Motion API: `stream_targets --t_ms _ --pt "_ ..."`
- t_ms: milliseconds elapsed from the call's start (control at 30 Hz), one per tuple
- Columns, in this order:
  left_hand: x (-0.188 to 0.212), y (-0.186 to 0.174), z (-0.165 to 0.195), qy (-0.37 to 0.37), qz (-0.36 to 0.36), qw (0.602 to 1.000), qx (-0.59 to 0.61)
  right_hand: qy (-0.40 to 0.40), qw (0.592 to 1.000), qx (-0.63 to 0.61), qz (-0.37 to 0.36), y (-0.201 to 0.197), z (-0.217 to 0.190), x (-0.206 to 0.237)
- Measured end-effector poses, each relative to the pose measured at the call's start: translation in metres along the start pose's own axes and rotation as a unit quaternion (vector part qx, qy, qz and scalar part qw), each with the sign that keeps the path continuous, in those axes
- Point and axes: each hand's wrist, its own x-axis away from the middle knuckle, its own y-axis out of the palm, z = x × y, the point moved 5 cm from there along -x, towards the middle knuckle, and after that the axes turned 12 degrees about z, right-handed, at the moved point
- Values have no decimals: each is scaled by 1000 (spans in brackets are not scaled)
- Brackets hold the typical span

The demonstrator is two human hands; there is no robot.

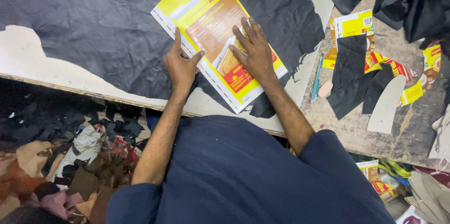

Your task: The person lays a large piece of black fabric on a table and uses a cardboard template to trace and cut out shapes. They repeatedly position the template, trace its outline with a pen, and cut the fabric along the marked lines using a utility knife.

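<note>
Overhead view of a cutting bench. A flattened yellow-and-brown carton (213, 27) lies at a slant on a large sheet of black leather (93, 22), which covers a pale cutting board (42, 71) in the far left and centre of the scene. The right hand (253, 48) rests flat on the near right part of the carton, fingers spread and palm pressing down. The left hand (182, 62) sits at the carton's left edge, index finger stretched along that edge and thumb out to the side touching the card, the other fingers curled under; whether it grips a tool cannot be told. Both forearms reach from the person's dark blue shirt (234, 172) at the near side. To the right, on the worn bench top (356, 125), lie cut black leather pieces (351, 78) over smaller yellow carton scraps (356, 23), with a blue-green pen (316, 78) beside them. Mixed leather offcuts (70, 158) fill the near left, below the bench.
</note>
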Motion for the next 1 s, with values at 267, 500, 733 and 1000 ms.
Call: stream_targets --t_ms 267,500,733,1000 --pt "-1 1 -1 3 -1 1000 -6 -6 1000 4 3 0 -1 -2" --pt "-4 2 -6 -4 5 1000 27 -12 1000 1 17 -1 -3 -3" --pt "-11 -10 4 24 4 999 -43 -33 999 -7 17 0 -14 -10" --pt "-14 12 10 101 -67 933 -339 -37 999 -4 14 1 -15 -10"
